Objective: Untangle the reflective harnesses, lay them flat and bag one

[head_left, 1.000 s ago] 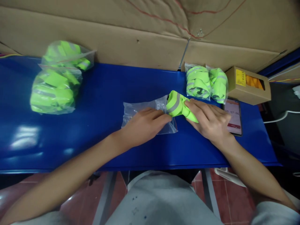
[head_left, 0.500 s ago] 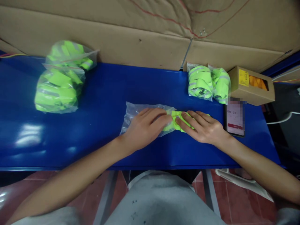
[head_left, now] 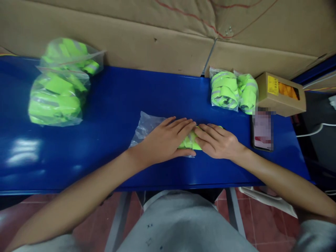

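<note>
A clear plastic bag [head_left: 149, 125] lies on the blue table with a folded piece of neon yellow reflective fabric [head_left: 188, 141] partly inside it. My left hand [head_left: 168, 138] rests flat over the bag, fingers stretched out and thumb apart. Close beside its fingertips, my right hand [head_left: 217, 140] is closed over the fabric's right end, its fingers bent and held together. Both hands cover much of the fabric, and my right thumb is hard to make out.
Several filled bags of neon fabric stand at the back: large ones [head_left: 56, 101] at left, smaller ones [head_left: 224, 89] at right. Next to these are a cardboard box [head_left: 273, 96] and a phone [head_left: 262, 131]. The table's front edge [head_left: 168, 187] runs before my body.
My right hand has shifted left with the fabric, and its fingers have drawn together. My left hand has turned and flattened, its fingers straighter over the bag. Less fabric shows outside the bag.
</note>
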{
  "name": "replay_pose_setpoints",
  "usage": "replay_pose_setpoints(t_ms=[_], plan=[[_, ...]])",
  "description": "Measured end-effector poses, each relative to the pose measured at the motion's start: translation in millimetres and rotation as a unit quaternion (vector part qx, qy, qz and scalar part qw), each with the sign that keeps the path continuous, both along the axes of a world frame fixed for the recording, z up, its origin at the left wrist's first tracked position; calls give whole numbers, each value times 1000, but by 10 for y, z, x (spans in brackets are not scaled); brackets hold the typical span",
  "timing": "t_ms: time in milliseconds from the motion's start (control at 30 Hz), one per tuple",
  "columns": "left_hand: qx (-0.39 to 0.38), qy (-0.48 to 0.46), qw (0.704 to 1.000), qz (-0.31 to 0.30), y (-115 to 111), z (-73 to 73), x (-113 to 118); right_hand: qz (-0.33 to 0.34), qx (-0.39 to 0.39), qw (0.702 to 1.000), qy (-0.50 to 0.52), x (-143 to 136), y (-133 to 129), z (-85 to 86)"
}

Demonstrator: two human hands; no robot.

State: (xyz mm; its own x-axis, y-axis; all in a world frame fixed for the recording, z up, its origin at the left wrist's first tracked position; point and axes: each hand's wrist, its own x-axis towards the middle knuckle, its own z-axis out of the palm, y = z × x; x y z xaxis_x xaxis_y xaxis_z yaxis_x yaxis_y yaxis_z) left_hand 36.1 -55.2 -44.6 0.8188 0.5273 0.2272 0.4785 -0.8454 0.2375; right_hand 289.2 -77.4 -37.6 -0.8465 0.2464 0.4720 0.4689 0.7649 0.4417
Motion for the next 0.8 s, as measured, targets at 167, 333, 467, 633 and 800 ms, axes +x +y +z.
replay_pose_setpoints(t_ms=[167,333,467,633,800], plan=[[2,-13,1000,-8,-3,-31,102,-4,-22,1000,5,-34,56,-38],[-31,-65,997,-11,33,-116,31,-18,-118,993,11,8,-10,-41],[-26,-71,997,-26,27,-157,-21,-21,-237,971,27,142,-110,-17],[65,-10,998,0,-60,-79,99,-43,-280,956,68,194,-186,-111],[81,17,997,1,-62,-1,148,-9,-320,938,132,142,-178,-204]])
